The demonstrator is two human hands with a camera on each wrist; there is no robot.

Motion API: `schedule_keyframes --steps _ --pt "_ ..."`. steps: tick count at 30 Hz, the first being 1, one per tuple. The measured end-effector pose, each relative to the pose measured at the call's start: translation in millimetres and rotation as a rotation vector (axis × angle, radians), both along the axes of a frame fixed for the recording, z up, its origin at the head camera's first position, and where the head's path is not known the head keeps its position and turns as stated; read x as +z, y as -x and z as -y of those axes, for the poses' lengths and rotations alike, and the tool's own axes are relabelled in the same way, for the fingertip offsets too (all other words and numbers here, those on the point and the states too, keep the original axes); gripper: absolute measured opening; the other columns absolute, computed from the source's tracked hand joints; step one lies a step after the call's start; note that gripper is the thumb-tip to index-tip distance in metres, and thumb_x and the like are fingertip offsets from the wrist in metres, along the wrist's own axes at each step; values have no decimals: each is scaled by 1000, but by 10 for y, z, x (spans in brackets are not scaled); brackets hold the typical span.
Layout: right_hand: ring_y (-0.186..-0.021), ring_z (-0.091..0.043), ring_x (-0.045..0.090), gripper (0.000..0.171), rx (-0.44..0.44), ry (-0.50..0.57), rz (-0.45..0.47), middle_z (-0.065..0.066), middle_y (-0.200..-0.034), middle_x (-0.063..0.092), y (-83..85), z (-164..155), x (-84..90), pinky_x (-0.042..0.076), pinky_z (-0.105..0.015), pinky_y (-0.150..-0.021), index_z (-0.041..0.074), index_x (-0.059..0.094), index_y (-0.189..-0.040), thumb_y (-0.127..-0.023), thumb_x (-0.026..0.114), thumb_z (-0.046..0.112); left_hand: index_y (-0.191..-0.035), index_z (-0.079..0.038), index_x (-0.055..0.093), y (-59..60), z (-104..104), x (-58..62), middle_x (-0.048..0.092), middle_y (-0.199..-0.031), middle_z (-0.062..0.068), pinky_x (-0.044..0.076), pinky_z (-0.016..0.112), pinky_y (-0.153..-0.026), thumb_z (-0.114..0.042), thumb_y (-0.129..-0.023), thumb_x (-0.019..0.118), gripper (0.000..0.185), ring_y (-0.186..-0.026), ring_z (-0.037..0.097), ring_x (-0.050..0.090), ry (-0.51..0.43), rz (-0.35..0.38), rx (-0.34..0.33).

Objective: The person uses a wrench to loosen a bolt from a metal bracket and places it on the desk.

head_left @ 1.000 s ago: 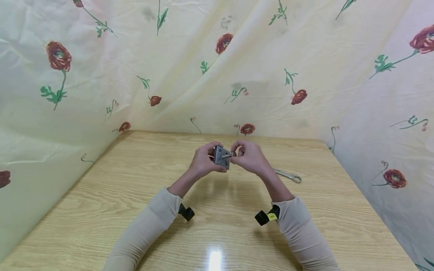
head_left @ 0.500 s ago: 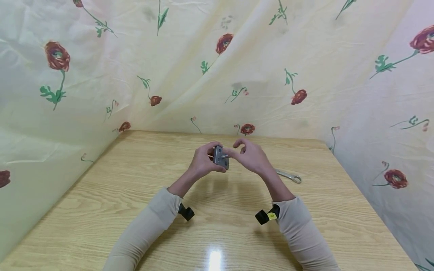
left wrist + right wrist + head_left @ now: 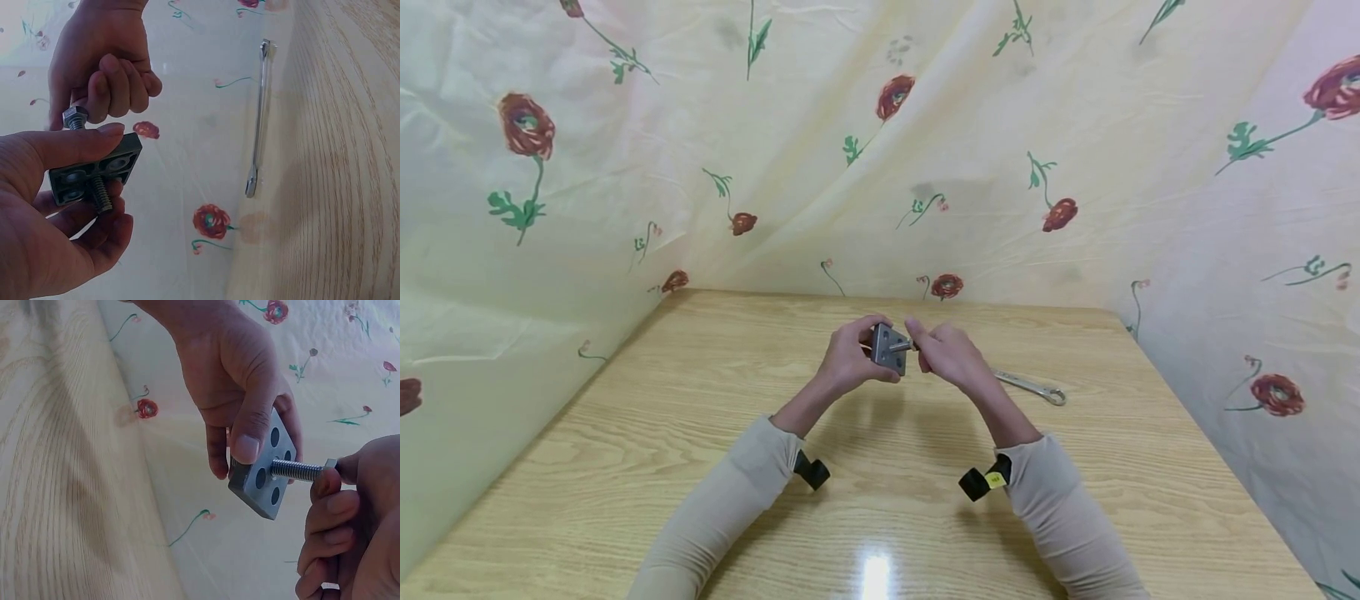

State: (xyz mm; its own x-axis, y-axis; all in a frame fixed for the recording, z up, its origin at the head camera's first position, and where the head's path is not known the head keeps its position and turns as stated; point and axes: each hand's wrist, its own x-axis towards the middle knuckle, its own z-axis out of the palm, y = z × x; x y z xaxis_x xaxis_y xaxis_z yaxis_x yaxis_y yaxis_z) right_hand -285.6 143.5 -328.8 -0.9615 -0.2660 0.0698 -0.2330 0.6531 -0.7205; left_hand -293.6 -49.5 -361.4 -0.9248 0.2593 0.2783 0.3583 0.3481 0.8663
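head: high, forward-down | wrists: close, opposite sides | shared: plate [image 3: 889, 348]

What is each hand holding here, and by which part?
The left hand grips the gray metal plate by its edges. The right hand pinches the bolt at its head end.

sleeves: long, beige, snug to both wrists
hands: left hand [image 3: 848, 360] and right hand [image 3: 951, 357] bare
wrist mounts: black; right one has yellow tag

Wrench [image 3: 1032, 386] lying on wooden table [image 3: 625, 467], floral cloth backdrop [image 3: 625, 167] behind
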Motion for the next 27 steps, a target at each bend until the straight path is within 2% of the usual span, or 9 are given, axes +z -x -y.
schedule_keyframes --steps 5,10,17,27 --pt "-48 -13 30 64 -2 37 11 6 -51 37 3 3 9 25 -27 -49 12 58 -60 -104 39 55 -126 -11 61 1 -1 6 73 -112 18 57 35 -78 2 -62 91 72 -94 27 66 1 3 1" --pt "-50 -13 29 54 -2 23 0 6 -54 35 13 -3 38 25 -27 -49 10 60 -67 -102 48 49 -129 -10 61 -4 -4 16 73 -113 18 58 36 -79 2 -63 91 73 -94 27 66 -2 14 1" --pt "-59 -15 38 37 -35 5 12 3 -67 43 14 -20 75 32 -28 -54 9 63 -83 -96 61 43 -128 -10 61 3 -4 10 72 -113 18 58 36 -80 2 -63 90 72 -94 26 66 -6 11 -1" --pt "-63 -16 43 29 -47 24 -17 2 -72 49 -5 -18 94 37 -29 -57 8 63 -87 -90 69 37 -126 -12 62 15 5 5 73 -112 18 58 35 -79 2 -63 91 71 -93 26 66 -12 8 -1"
